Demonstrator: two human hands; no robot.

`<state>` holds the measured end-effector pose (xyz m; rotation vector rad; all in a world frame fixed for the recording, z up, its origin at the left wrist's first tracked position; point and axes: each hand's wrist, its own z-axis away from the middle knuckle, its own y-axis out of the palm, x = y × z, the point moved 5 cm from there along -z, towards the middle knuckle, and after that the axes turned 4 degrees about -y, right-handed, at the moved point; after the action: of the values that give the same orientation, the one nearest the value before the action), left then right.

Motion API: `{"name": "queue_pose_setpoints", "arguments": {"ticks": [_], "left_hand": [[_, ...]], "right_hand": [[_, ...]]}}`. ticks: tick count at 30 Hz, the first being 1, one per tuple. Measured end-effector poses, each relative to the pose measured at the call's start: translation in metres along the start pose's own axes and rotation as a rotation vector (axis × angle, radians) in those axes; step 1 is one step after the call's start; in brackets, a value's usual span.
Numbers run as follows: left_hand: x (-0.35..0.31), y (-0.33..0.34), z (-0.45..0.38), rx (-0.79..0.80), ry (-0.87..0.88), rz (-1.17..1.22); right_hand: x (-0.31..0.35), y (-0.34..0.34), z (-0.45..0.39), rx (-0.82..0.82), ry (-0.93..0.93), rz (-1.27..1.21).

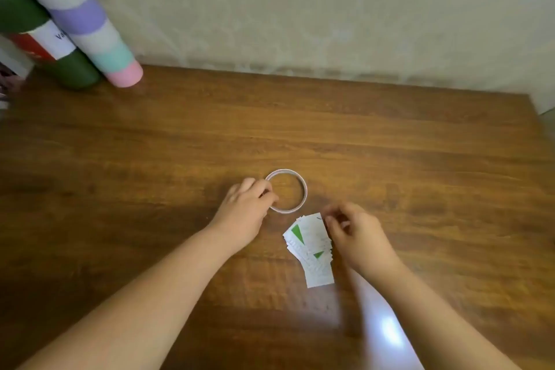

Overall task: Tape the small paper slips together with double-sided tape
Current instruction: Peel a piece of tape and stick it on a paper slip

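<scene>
— Where does the tape lie from each hand?
— The tape ring (286, 191) lies flat on the wooden counter (390, 159). The left hand (244, 209) grips its left rim with curled fingers. The right hand (354, 233) is blurred, fingers curled together; whether it pinches anything I cannot tell.
— And the slips?
— The fanned paper slips (310, 249) lie just beside the ring on its near side, touching the right hand, long axis running toward the person

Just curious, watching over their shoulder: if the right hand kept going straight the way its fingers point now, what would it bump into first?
Probably the tape ring. The right hand points up-left past the paper slips' corner; blur and depth leave this uncertain.
</scene>
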<state>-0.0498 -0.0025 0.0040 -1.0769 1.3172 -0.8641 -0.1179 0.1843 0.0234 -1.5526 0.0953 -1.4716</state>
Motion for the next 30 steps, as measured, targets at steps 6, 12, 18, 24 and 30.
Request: {"name": "queue_pose_setpoints", "arguments": {"ticks": [6,12,18,24,30], "left_hand": [[0.006,0.008,0.001,-0.113,-0.034,0.010],[-0.008,-0.015,0.000,-0.146,-0.384,0.533],[-0.031,-0.016,0.002,-0.139,-0.373,0.984],[-0.040,0.006,0.013,-0.136,-0.187,1.112],[-0.057,0.009,0.032,-0.260,-0.093,1.064]], "right_hand": [[-0.004,0.004,0.001,-0.105,-0.090,-0.091],[0.017,-0.004,0.002,-0.245,-0.361,-0.081],[0.026,0.000,-0.003,-0.321,-0.654,0.059],[0.017,0.009,0.002,-0.501,-0.747,0.197],[0.016,0.016,0.031,-0.709,-0.772,0.129]]}}
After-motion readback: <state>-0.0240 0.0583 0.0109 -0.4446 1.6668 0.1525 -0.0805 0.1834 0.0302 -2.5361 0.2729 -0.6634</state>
